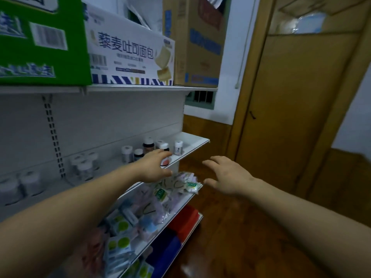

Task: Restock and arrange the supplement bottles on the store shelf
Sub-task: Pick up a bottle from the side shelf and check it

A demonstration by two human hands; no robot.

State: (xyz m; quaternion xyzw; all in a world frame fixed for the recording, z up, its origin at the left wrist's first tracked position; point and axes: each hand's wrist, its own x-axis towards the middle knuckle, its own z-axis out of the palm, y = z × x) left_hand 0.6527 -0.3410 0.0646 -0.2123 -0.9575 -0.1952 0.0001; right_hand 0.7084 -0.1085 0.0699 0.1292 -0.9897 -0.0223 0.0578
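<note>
L hand [154, 166] is gripping bottle [165, 161] upright, cap up, at shelf [192, 146] edge; R hand [226, 175] is hovering w/ fingers spread, holding nothing.

Matt metal shelf [193, 139], glossy wood floor [230, 239]

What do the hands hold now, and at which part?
The left hand grips the pink-labelled bottle round the middle of its body. The right hand holds nothing.
</note>
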